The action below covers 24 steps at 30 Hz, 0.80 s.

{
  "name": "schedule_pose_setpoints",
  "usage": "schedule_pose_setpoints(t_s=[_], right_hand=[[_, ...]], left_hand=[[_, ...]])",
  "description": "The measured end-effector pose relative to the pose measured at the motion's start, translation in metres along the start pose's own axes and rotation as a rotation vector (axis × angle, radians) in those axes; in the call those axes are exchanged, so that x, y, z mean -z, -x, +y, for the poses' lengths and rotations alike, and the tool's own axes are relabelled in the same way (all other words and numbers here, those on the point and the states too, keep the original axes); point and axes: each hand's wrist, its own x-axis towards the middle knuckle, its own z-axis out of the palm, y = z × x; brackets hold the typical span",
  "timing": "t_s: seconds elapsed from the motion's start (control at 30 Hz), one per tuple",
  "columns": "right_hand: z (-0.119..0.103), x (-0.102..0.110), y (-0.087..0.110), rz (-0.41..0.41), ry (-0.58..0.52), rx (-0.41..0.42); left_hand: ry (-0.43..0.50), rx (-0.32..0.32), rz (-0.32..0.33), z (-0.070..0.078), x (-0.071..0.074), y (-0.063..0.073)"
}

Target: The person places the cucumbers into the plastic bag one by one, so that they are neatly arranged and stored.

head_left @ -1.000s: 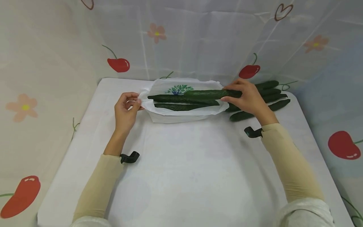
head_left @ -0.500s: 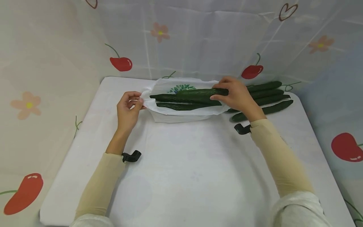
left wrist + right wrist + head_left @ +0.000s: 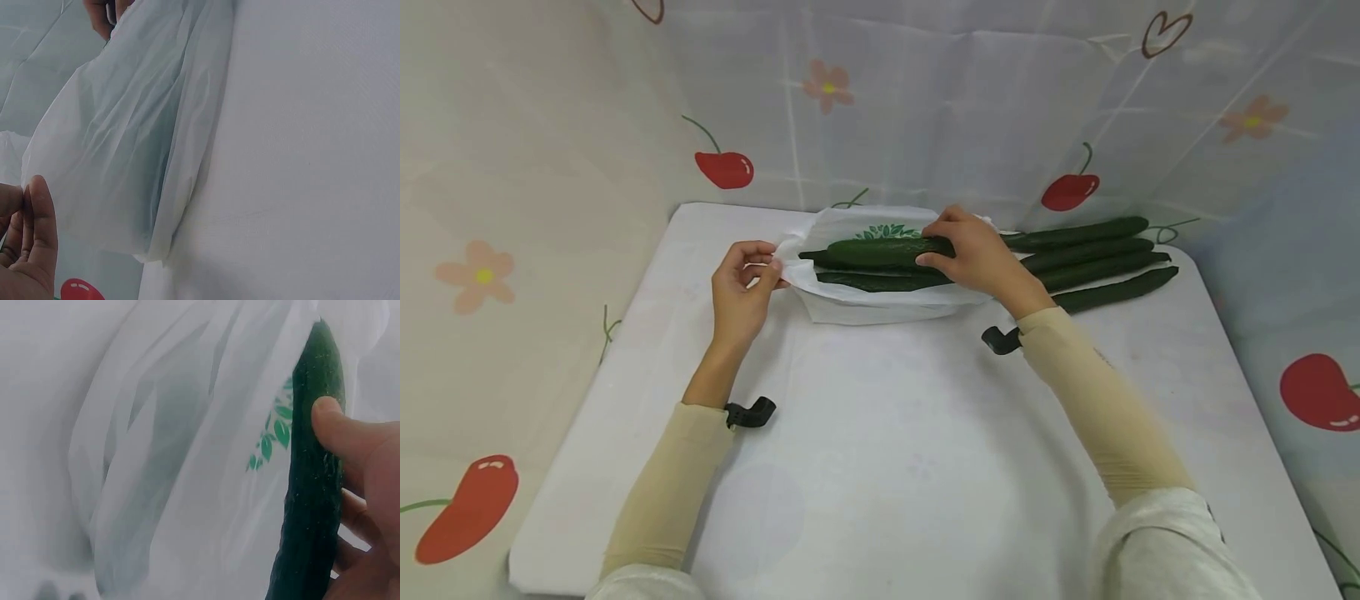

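Note:
A white plastic bag [image 3: 887, 312] with a green leafy print lies at the back of the table, its mouth spread open. My left hand [image 3: 741, 287] pinches the bag's left edge between thumb and fingers; the left wrist view shows the same pinch on the thin plastic [image 3: 125, 144]. In my right hand [image 3: 981, 254] is a dark green cucumber [image 3: 868, 251], gripped near its right part and lying over the bag's mouth. The right wrist view shows my thumb pressed along this cucumber [image 3: 312, 469]. Beneath it, other cucumbers [image 3: 880, 282] rest in the bag.
Several more cucumbers [image 3: 1097, 254] lie side by side on the white table [image 3: 865, 467], right of the bag and partly behind my right forearm. A patterned curtain [image 3: 917, 108] stands directly behind the table's back edge, and others flank its sides.
My right hand has moved left with the cucumber, bringing it further over the bag's mouth. The cucumbers at the right are less covered by the arm. My left hand keeps its pinch.

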Motion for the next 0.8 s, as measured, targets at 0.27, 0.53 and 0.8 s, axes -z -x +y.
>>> schedule_pose_setpoints(t_s=[0.27,0.53,0.8], right_hand=[[-0.014,-0.016,-0.016,-0.068,-0.023,0.005],[-0.021,-0.031,-0.032,-0.079,-0.053,0.03],[-0.023,-0.034,-0.034,-0.004,-0.121,0.04]], left_hand=[[0.001,-0.005,-0.005,0.0,0.001,0.0],[-0.019,-0.005,0.0,-0.001,0.005,-0.001],[0.004,-0.003,0.001,0.001,0.006,-0.002]])
